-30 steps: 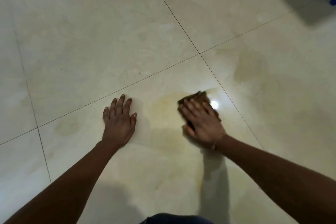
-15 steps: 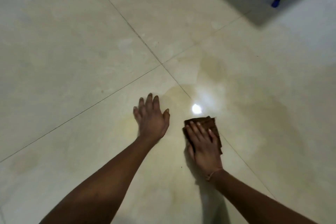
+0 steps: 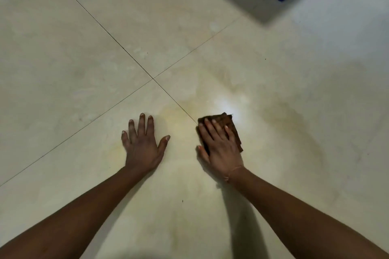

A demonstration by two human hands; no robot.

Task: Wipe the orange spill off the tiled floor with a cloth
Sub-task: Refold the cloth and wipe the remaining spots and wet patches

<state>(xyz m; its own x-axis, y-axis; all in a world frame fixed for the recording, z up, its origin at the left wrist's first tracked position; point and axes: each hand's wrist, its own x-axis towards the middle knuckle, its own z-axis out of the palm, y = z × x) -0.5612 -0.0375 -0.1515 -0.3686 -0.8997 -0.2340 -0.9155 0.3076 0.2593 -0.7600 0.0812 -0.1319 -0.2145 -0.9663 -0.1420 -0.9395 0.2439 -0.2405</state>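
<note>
Tiled floor (image 3: 63,59): glossy, pale, four tiles meeting at a grout cross (image 3: 153,79). Orange spill (image 3: 174,120): a thin yellowish film over the near tiles, between my hands and also right of the cloth. My left hand (image 3: 143,145): flat on the floor, fingers straight and spread, holding nothing, bracing me. My right hand (image 3: 221,147): fingers straight, pressing flat on the folded brown cloth (image 3: 226,118), which lies just right of the grout line. For a good wipe, I judge: even palm pressure, overlapping strokes from the film's edge inward, and a fresh cloth face once soiled.
</note>
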